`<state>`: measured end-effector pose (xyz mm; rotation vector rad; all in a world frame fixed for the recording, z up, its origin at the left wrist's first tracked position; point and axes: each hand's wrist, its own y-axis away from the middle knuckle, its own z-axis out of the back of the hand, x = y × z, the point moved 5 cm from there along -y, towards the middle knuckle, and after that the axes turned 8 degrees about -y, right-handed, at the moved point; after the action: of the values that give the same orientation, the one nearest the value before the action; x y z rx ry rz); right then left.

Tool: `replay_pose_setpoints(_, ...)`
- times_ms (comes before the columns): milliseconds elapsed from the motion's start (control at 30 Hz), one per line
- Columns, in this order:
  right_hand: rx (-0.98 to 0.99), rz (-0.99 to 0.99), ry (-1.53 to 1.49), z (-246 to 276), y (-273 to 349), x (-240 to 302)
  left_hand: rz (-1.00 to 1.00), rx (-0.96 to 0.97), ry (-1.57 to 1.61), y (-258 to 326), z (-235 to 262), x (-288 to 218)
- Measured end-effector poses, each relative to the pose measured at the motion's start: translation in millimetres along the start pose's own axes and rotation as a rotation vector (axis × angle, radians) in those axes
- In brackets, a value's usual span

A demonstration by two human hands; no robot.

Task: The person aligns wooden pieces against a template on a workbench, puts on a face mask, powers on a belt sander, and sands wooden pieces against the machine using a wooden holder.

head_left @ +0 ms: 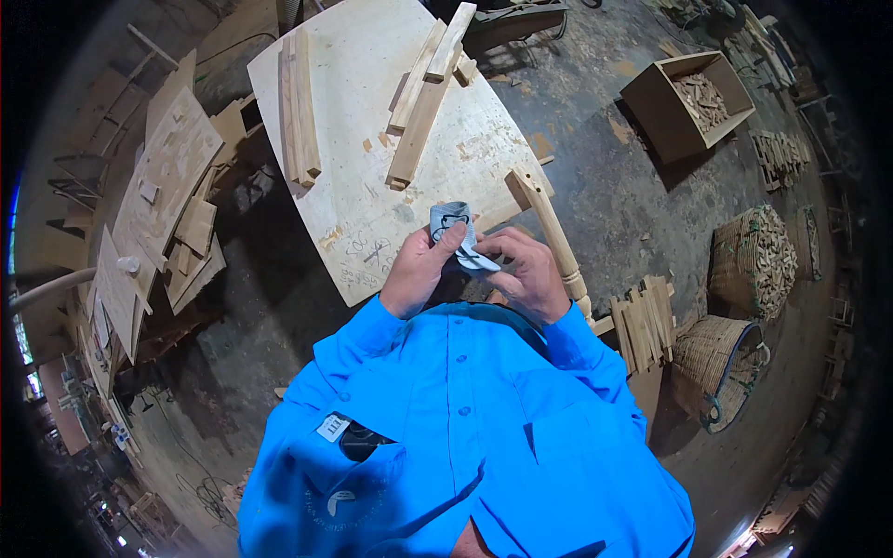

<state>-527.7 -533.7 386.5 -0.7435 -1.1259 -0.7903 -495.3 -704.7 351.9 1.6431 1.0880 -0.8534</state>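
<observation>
Both hands, left hand [420, 268] and right hand [528, 272], pinch a grey cloth [456, 232] at the board's [353, 112] 6 o'clock edge; turned leg [549, 228] at 3 o'clock looks untouched, work barely begun.

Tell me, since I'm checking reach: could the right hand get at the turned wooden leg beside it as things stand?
Probably yes. The turned wooden leg lies just right of the right hand with nothing between them, but that hand and the left hand both hold a grey cloth.
</observation>
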Motion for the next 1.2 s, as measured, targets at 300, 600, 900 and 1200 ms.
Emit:
replay_pose_setpoints(300, -0.153, -0.352, -0.780, -4.2, -2.7, -32.7, -0.053, 0.010, 0.055, 5.7, 22.0, -9.2)
replay_pose_setpoints(600, -0.340, -0.354, -1.192, -14.6, -7.6, -30.7, -0.147, -0.029, 0.177, -2.5, 18.9, -7.7)
replay_pose_setpoints(900, -0.252, -0.170, -0.408, -15.7, -10.3, -21.9, 0.024, -0.076, 0.126, 2.8, -2.7, -8.1)
replay_pose_setpoints(1200, -0.372, -0.337, -0.702, -6.8, -7.7, -30.7, -0.042, -0.310, 0.112, -5.2, 34.3, 0.8)
